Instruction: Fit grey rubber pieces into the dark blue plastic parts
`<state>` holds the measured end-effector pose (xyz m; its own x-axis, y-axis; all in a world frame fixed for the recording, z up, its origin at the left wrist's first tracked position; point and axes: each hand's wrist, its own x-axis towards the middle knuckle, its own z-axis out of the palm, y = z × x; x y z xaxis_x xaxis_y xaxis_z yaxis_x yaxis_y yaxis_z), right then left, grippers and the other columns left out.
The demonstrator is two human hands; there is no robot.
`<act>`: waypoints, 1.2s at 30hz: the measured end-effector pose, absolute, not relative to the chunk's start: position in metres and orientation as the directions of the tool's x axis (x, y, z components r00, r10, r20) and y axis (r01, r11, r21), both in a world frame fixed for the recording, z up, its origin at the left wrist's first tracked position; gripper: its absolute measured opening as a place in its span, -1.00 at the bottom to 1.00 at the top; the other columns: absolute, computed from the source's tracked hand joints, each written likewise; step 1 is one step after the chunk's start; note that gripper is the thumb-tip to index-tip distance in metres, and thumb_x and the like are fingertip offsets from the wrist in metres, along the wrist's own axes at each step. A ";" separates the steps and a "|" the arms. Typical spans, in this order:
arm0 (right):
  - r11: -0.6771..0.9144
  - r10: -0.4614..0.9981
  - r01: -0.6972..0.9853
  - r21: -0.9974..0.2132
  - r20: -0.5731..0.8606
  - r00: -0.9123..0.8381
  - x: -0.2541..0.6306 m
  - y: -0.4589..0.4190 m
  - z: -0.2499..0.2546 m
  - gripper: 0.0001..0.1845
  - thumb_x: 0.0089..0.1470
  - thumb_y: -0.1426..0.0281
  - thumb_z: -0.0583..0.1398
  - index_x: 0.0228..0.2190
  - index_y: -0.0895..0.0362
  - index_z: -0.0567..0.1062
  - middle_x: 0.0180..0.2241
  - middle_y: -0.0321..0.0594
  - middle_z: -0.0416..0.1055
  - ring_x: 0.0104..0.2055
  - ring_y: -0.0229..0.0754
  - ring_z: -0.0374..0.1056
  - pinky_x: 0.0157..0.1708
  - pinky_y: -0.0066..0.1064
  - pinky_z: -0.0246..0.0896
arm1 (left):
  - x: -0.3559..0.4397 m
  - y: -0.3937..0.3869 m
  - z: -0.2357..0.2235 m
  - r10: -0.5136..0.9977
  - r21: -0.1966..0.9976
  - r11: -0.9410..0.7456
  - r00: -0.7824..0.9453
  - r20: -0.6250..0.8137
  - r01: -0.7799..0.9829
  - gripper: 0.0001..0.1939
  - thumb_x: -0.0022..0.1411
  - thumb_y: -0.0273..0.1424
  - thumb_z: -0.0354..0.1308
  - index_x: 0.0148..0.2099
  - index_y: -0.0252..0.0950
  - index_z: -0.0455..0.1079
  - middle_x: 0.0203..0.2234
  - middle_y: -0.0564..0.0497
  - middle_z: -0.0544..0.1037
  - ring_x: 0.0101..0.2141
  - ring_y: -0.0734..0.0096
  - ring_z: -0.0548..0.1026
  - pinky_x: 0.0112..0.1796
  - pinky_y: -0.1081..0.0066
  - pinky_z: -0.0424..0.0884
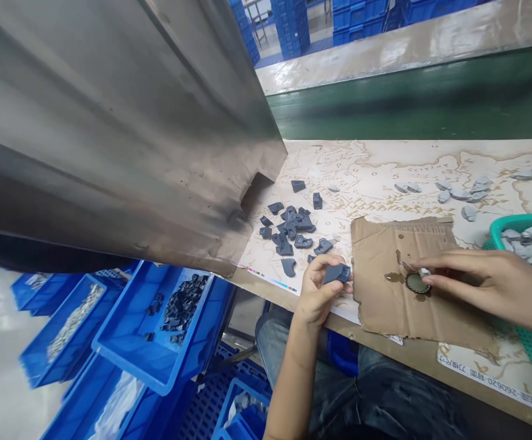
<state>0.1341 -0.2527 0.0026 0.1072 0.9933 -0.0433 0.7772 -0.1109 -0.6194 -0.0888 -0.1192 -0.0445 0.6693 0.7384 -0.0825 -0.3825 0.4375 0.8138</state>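
Dark grey moulded piece (336, 273) gripped in left hand (319, 287), fingers curled round it, long axis lying roughly across frame, one end toward cardboard sheet (382, 305). Right hand (485, 281) held over sheet from right of frame, fingertips (435, 263) drawn together at small pale piece (424, 272); hold on it cannot be told. Ribbed dark round cap (417, 283) lying just below. Loose dark pieces (291, 229) seen beyond left hand on counter (251, 284); room at upper left limited by steel hood (110, 134).
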 end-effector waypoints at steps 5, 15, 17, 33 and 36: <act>0.003 0.993 0.824 -0.566 0.101 0.066 0.139 -0.252 0.008 -0.61 0.20 0.05 0.06 -0.25 -0.06 0.62 -0.15 -0.21 0.53 -0.17 -0.11 0.48 -0.26 -0.32 0.43 | -0.089 -0.120 -0.046 0.740 0.825 0.412 0.671 -0.055 -0.386 -0.47 -0.20 -0.13 0.49 -0.30 -0.24 0.31 -0.32 0.05 0.46 -0.47 0.57 0.43 -0.57 0.62 0.36; 0.088 0.991 0.874 -0.478 0.128 -0.029 0.131 -0.246 0.009 -0.54 0.23 0.15 -0.02 -0.30 0.03 0.64 -0.31 -0.25 0.58 -0.35 -0.14 0.52 -0.41 -0.32 0.44 | -0.083 -0.123 -0.051 0.680 0.899 0.370 0.728 -0.091 -0.234 -0.44 -0.05 0.00 0.38 -0.17 -0.26 0.30 -0.61 0.19 0.33 -0.68 0.67 0.26 -0.72 0.68 0.14; 0.134 0.986 0.879 -0.458 0.147 -0.074 0.134 -0.246 0.006 -0.53 0.25 0.18 -0.03 -0.30 0.05 0.64 -0.29 -0.23 0.58 -0.32 -0.15 0.52 -0.36 -0.32 0.46 | -0.083 -0.123 -0.051 0.691 0.904 0.363 0.716 -0.100 -0.224 -0.42 -0.07 0.01 0.39 -0.18 -0.27 0.31 -0.59 0.17 0.34 -0.67 0.67 0.26 -0.71 0.68 0.15; 0.165 0.893 0.912 -0.377 0.449 0.024 0.123 -0.256 0.026 -0.82 0.26 0.20 0.09 -0.22 -0.11 0.49 -0.27 -0.44 0.55 -0.32 -0.32 0.48 -0.38 -0.55 0.41 | -0.073 -0.163 -0.040 0.826 0.826 0.404 0.544 -0.145 -0.392 -0.48 -0.09 -0.02 0.41 -0.25 -0.28 0.38 -0.56 0.09 0.49 -0.67 0.62 0.36 -0.69 0.65 0.26; 0.211 0.853 0.906 -0.367 0.521 0.013 0.111 -0.263 0.028 -0.83 0.24 0.33 0.14 -0.14 -0.16 0.45 -0.21 -0.48 0.52 -0.23 -0.33 0.46 -0.11 -0.53 0.38 | -0.070 -0.175 -0.038 0.799 0.824 0.417 0.586 -0.132 -0.383 -0.49 -0.09 -0.04 0.42 -0.26 -0.29 0.37 -0.58 0.11 0.48 -0.68 0.62 0.38 -0.67 0.64 0.30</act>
